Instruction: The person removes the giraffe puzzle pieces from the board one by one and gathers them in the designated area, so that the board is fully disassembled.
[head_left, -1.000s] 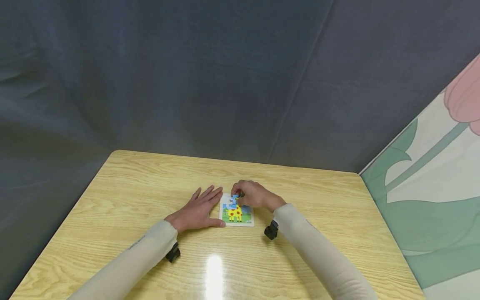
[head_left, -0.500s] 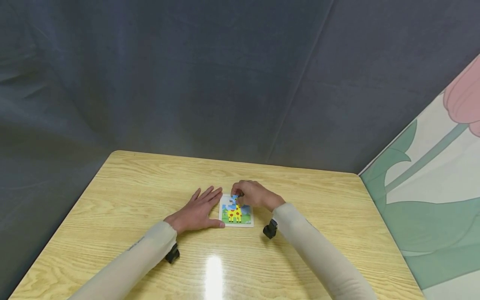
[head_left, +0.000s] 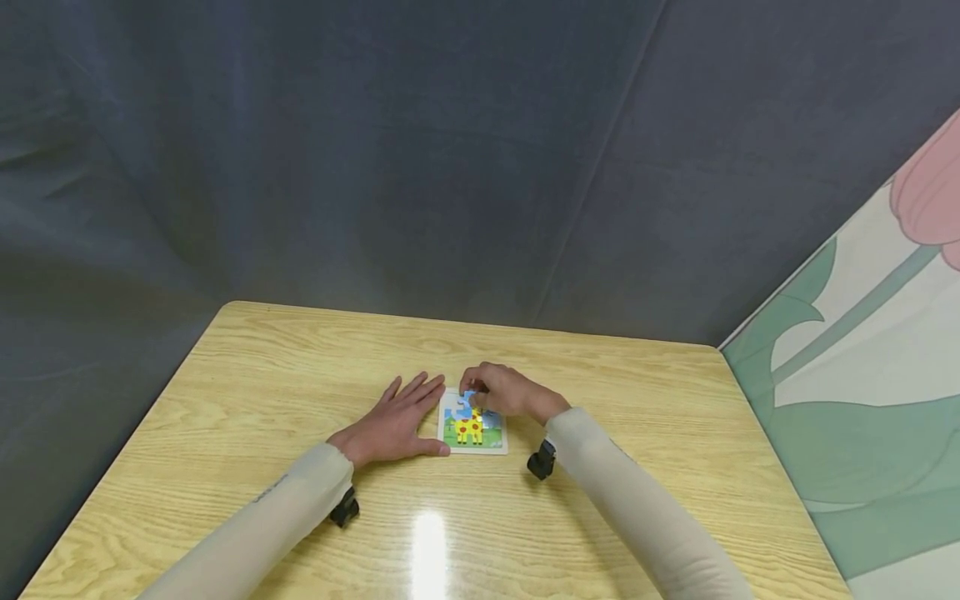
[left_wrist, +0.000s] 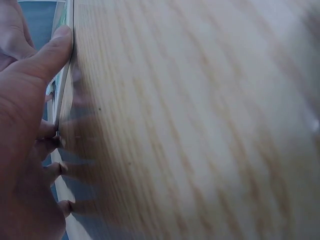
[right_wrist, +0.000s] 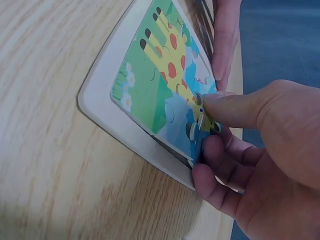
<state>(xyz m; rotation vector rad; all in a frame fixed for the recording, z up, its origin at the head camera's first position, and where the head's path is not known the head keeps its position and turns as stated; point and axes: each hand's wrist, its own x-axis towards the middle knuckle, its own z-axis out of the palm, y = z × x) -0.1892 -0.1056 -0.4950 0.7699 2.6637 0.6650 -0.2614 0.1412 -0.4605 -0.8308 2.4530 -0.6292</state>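
A small jigsaw puzzle of a yellow giraffe (head_left: 469,431) lies in a white tray (right_wrist: 96,100) on the table. My right hand (head_left: 507,392) pinches a puzzle piece with the giraffe's head (right_wrist: 201,114) between thumb and curled fingers. That piece is tilted at the top of the picture, beside the blue sky pieces; its far side is hidden by the fingers. My left hand (head_left: 392,427) is spread at the tray's left side, fingers straight. In the left wrist view the thumb (left_wrist: 55,50) touches the tray's edge, with the other fingertips along it.
The light wooden table (head_left: 300,358) runs back to a dark curtain (head_left: 420,167). To the right hangs a cloth with a tulip pattern (head_left: 862,417). A bright reflection lies on the table's near part.
My right hand has shifted very slightly left, and the piece in it has turned a little. The left hand and the tray stay in place.
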